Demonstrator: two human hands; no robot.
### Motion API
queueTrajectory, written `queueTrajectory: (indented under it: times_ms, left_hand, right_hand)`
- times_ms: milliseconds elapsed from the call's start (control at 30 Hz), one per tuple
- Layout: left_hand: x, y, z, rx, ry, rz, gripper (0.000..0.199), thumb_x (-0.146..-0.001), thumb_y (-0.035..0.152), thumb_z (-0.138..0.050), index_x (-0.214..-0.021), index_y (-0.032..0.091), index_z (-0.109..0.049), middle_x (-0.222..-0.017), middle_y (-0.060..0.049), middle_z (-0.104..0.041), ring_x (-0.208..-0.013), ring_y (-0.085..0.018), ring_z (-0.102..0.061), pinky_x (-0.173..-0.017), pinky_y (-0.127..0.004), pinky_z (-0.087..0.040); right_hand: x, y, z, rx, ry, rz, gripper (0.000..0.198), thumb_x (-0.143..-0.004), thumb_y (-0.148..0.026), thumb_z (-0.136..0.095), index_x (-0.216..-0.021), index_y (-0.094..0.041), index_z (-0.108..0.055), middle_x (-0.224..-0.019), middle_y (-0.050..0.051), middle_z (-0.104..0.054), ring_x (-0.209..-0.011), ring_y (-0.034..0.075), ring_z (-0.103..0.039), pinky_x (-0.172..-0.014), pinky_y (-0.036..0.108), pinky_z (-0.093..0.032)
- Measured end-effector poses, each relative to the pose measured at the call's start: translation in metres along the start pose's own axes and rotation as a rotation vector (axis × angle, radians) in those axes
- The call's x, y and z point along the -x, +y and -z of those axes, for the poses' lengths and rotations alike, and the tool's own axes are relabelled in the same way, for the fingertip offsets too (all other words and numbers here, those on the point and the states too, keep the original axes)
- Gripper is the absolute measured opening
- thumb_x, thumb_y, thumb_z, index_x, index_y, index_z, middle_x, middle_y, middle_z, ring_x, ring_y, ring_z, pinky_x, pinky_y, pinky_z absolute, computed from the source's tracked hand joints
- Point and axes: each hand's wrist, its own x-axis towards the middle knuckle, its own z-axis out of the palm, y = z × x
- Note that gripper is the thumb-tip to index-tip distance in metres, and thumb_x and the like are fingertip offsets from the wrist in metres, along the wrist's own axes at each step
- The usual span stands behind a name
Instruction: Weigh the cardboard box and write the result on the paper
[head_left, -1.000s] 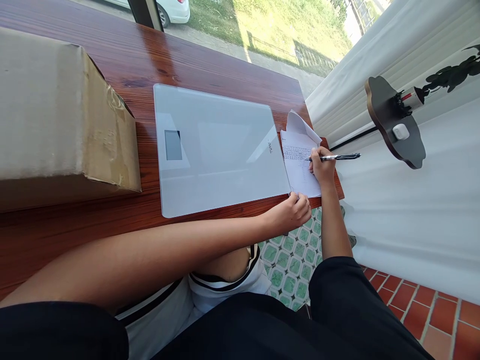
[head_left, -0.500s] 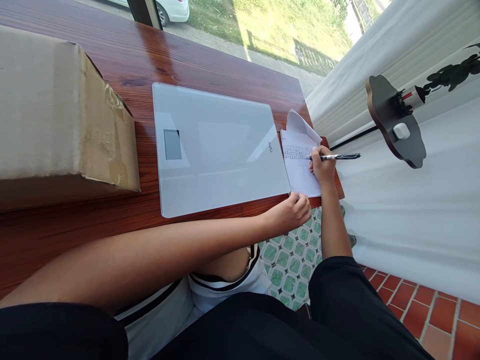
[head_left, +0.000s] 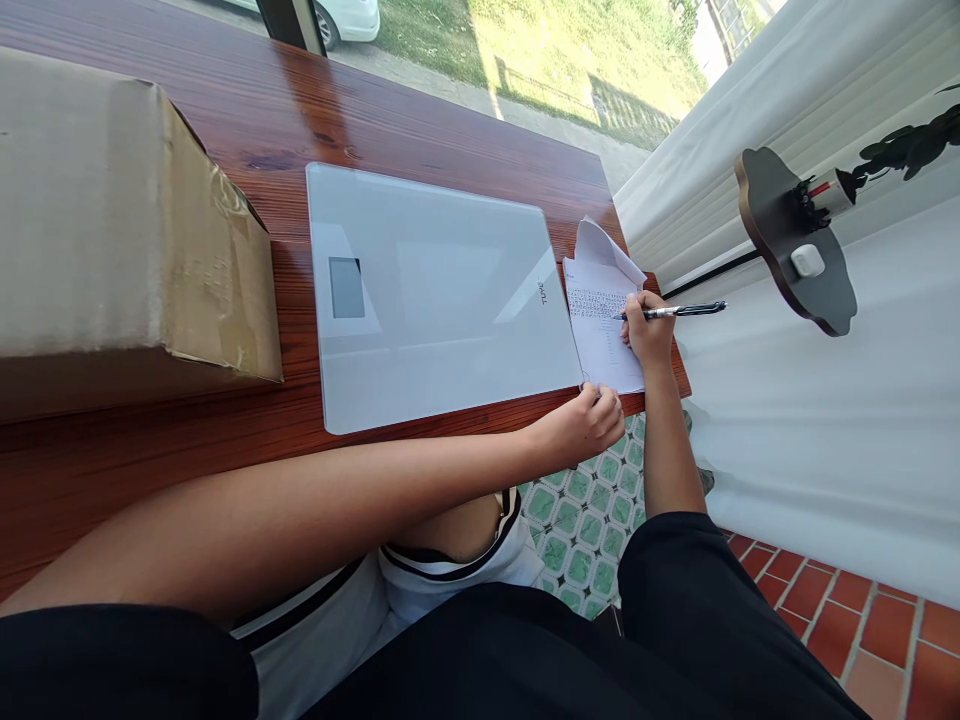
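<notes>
At mid-right of the frame, the right hand (head_left: 646, 335) is gripping a pen (head_left: 675, 311), its tip on the paper (head_left: 600, 335) for writing. The left hand (head_left: 585, 425) is pinching the paper's near corner, steadying it beside the scale (head_left: 442, 290).

The surface (head_left: 420, 120) is reddish varnished wood, glossy enough to mirror the daylight. On it lies a glass scale (head_left: 435, 290), smooth and shiny, with a matt grey display. Left of the scale stands a cardboard box (head_left: 112, 220), dull brown, its edge sealed with crinkled shiny tape. Right of the scale lie thin white paper sheets (head_left: 604, 330), matt and printed. Over them a pen (head_left: 675, 311) shows glossy black plastic with a bright metal-looking section. Beyond hangs white cloth curtain (head_left: 810, 430), softly folded.
</notes>
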Motion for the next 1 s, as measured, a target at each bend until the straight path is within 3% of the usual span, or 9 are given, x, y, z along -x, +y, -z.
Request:
queueTrajectory:
  times_ms: [767, 867, 1000]
  left_hand:
    - [-0.0002, -0.0002, -0.0002, 0.014, -0.006, 0.002, 0.042, -0.097, 0.014, -0.037, -0.133, 0.015, -0.06, -0.132, -0.013, -0.067, -0.115, -0.024, -0.063, -0.091, -0.039, -0.051]
    - [0.0, -0.0002, -0.0002, 0.006, -0.014, -0.004, 0.043, -0.097, 0.013, -0.036, -0.134, 0.014, -0.059, -0.132, -0.012, -0.067, -0.115, -0.024, -0.063, -0.091, -0.039, -0.051]
    - [-0.0003, 0.0001, 0.0001, 0.001, -0.02, -0.007, 0.045, -0.097, 0.012, -0.034, -0.135, 0.014, -0.058, -0.133, -0.012, -0.066, -0.117, -0.025, -0.062, -0.09, -0.039, -0.05]
  right_hand:
    - [-0.0011, 0.0058, 0.0, -0.012, 0.023, -0.018, 0.033, -0.093, -0.04, -0.054, -0.068, -0.021, -0.046, -0.043, -0.006, -0.041, -0.033, 0.011, -0.041, -0.035, 0.025, -0.031]
    - [-0.0025, 0.006, 0.0009, -0.028, 0.189, 0.024, 0.036, -0.097, -0.045, -0.051, -0.07, -0.021, -0.046, -0.044, -0.006, -0.04, -0.034, 0.011, -0.04, -0.037, 0.026, -0.032]
    - [-0.0067, 0.0099, 0.0039, 0.122, 0.421, 0.088, 0.042, -0.099, -0.054, -0.048, -0.078, -0.018, -0.052, -0.053, -0.004, -0.046, -0.043, 0.01, -0.044, -0.047, 0.026, -0.039]
